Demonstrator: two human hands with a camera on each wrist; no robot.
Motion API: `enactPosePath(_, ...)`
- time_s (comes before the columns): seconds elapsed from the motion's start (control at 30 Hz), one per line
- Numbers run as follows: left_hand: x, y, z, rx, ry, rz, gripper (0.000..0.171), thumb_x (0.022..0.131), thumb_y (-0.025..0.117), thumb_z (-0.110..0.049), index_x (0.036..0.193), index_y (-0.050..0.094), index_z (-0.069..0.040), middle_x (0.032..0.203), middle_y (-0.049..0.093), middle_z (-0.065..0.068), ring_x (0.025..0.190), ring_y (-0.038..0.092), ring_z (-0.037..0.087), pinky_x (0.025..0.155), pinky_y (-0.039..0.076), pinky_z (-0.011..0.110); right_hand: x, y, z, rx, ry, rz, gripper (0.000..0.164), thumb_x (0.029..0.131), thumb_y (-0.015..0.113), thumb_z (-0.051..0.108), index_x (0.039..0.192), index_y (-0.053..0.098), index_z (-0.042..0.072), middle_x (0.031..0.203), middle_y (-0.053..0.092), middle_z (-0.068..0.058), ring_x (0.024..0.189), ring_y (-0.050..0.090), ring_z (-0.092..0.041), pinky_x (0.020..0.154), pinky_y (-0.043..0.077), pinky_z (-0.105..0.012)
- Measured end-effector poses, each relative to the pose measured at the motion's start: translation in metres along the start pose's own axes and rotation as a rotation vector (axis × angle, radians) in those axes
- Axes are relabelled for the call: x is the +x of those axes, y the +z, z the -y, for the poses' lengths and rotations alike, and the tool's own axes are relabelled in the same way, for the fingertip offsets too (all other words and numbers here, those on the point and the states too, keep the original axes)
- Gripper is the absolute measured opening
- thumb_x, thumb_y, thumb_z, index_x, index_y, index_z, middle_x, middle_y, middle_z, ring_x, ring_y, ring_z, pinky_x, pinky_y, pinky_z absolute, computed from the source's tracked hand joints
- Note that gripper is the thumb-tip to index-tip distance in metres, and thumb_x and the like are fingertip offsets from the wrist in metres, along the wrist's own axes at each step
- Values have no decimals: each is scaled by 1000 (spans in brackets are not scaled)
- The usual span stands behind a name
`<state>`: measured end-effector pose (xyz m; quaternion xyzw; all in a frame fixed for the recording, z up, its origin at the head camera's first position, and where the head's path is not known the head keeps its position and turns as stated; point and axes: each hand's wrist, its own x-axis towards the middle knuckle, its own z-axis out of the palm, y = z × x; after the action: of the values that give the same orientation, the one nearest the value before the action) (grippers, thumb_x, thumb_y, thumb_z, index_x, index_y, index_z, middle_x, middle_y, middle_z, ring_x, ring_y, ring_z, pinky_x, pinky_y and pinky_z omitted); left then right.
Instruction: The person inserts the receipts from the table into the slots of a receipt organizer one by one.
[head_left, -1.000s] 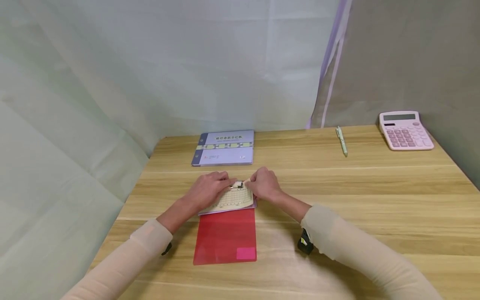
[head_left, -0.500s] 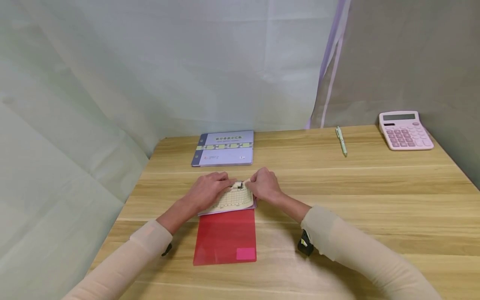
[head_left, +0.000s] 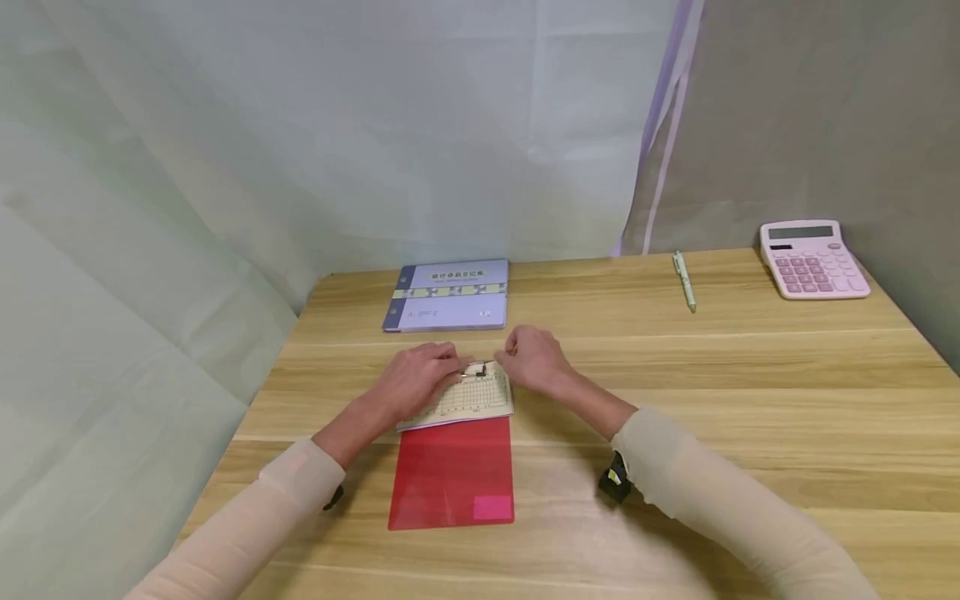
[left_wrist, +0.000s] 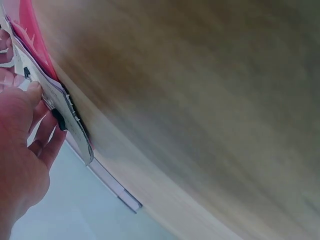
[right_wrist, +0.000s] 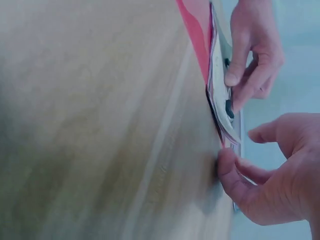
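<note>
Cream sheets printed with grids [head_left: 476,400] lie over the far part of a translucent red folder [head_left: 450,471] with a pink label. A metal paper fastener [head_left: 476,374] with black ends [left_wrist: 58,120] runs across the top of the sheets. My left hand [head_left: 416,379] holds the fastener, thumb and fingertips right at its bar in the left wrist view. At the top right corner of the stack is my right hand [head_left: 534,358]. In the right wrist view its thumb stands apart from the bent fingers, and one fingertip [right_wrist: 227,155] meets the folder's edge.
A lilac account book [head_left: 450,296] lies just beyond the hands. Further right are a pale green pen [head_left: 684,282] and a pink calculator [head_left: 813,260]. Hanging fabric [head_left: 450,133] borders the back and left of the wooden table [head_left: 712,375].
My right hand has let go of the sheets' right corner and shifted slightly away and to the right. The lifted corner now lies flatter. The left hand has stayed put.
</note>
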<state>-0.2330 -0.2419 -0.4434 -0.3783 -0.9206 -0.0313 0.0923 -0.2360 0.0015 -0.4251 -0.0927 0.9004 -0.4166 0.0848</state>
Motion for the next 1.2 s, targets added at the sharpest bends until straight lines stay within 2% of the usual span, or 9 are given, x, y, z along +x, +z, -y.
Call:
enactPosePath(0.07, 1, 0, 0, 4, -4, 4, 36, 100, 77, -19, 135, 75, -16, 99, 65, -2, 84, 59, 14, 73, 51, 29, 2, -3, 0, -30, -15, 42, 15, 100, 72, 16, 98, 72, 1, 79, 69, -6, 59, 56, -13, 52, 43, -23)
enactPosePath(0.13, 1, 0, 0, 12, -10, 14, 36, 100, 77, -20, 136, 75, -17, 100, 65, -2, 85, 58, 13, 73, 51, 28, 3, -5, 0, 2, -2, 124, 16, 101, 72, 16, 98, 75, 0, 75, 69, -9, 56, 57, -13, 51, 45, -24)
enactPosePath(0.3, 2, 0, -1, 14, -12, 20, 35, 100, 77, -21, 135, 76, -17, 100, 64, -2, 85, 58, 13, 72, 51, 28, 4, -12, 1, 239, 142, 350, 23, 105, 67, 14, 100, 74, -7, 76, 71, -17, 52, 63, -17, 53, 57, -29)
enactPosePath(0.4, 2, 0, -2, 21, -8, 16, 35, 100, 77, -20, 135, 76, -17, 99, 64, -2, 83, 57, 13, 70, 49, 27, 1, -12, -1, 319, 192, 404, 22, 106, 65, 9, 96, 73, -10, 78, 71, -19, 52, 65, -17, 54, 59, -30)
enactPosePath(0.47, 2, 0, -2, 28, -7, 14, 35, 100, 77, -19, 135, 76, -17, 98, 64, -2, 82, 56, 12, 68, 48, 25, 0, -10, -3, 346, 199, 404, 21, 105, 65, 6, 94, 71, -10, 76, 71, -20, 51, 66, -17, 53, 58, -29)
enactPosePath(0.57, 1, 0, -3, 42, 1, 6, 35, 100, 76, -17, 135, 76, -17, 97, 63, -2, 80, 54, 12, 66, 46, 25, -4, -5, -4, 361, 191, 361, 18, 104, 65, 2, 93, 71, -10, 74, 70, -19, 52, 66, -17, 52, 58, -29)
enactPosePath(0.8, -1, 0, -2, 64, 18, -4, 34, 101, 74, -16, 135, 75, -16, 98, 62, -1, 84, 56, 13, 67, 47, 26, -10, 2, -2, 324, 176, 276, 18, 104, 66, 3, 91, 71, -9, 70, 69, -18, 51, 65, -18, 54, 59, -31)
enactPosePath(1.2, -1, 2, -1, 46, 11, -7, 35, 100, 76, -17, 135, 76, -15, 99, 63, -1, 86, 58, 14, 69, 49, 26, -14, 1, -2, 363, 179, 282, 21, 105, 64, 4, 89, 70, -8, 71, 69, -18, 52, 65, -18, 56, 60, -31)
